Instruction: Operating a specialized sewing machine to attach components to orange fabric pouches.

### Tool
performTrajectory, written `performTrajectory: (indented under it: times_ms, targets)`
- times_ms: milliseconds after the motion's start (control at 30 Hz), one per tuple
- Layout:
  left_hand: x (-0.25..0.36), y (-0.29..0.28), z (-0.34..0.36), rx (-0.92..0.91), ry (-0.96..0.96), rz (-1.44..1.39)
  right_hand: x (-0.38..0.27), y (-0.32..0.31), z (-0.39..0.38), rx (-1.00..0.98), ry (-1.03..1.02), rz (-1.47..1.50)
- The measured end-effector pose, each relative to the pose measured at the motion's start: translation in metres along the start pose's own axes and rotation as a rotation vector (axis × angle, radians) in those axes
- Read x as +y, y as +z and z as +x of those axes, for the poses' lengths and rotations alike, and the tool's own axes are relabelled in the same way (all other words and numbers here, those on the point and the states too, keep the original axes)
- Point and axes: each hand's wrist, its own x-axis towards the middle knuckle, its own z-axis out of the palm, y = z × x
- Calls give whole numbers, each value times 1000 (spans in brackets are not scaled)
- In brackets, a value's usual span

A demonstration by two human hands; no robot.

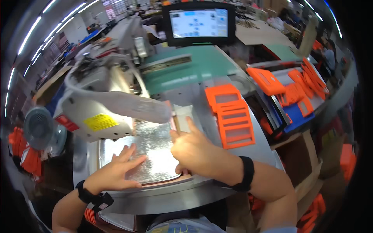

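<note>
A shiny silver foil-faced sheet (153,155) lies flat in a shallow frame with a pinkish edge on the grey machine bed. My left hand (118,171) rests on its lower left part, fingers spread. Over the sheet's right edge is my right hand (194,149), index finger stretched away from me and thumb low by the frame's near right corner. Some of its fingers are tucked under and hidden; nothing shows in its grasp. Just beyond that fingertip sits a pale block (184,116). A white machine head (101,108) with a yellow label covers the sheet's far left part.
Right of my right hand lie slotted orange panels (235,126). Farther right, a blue tray (299,122) holds several orange pieces. A lit screen (200,23) stands beyond the green surface (202,70). A grey fan (39,126) is at the left, an open cardboard box (297,159) at the right.
</note>
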Motion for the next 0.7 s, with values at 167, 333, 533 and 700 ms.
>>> performTrajectory:
  times_ms: [167,333,533,700]
  targets:
    - [6,-3,9,-84,-18,54,-5,-8,4,-167,109,-71]
    - [11,-4,9,-135,-113,1,-12,-7,8,-134,104,-147]
    - [16,1,8,-53,-131,-52,-13,-3,10,-136,89,-267]
    - [17,2,7,-3,-133,-85,-16,-3,11,-132,97,-251]
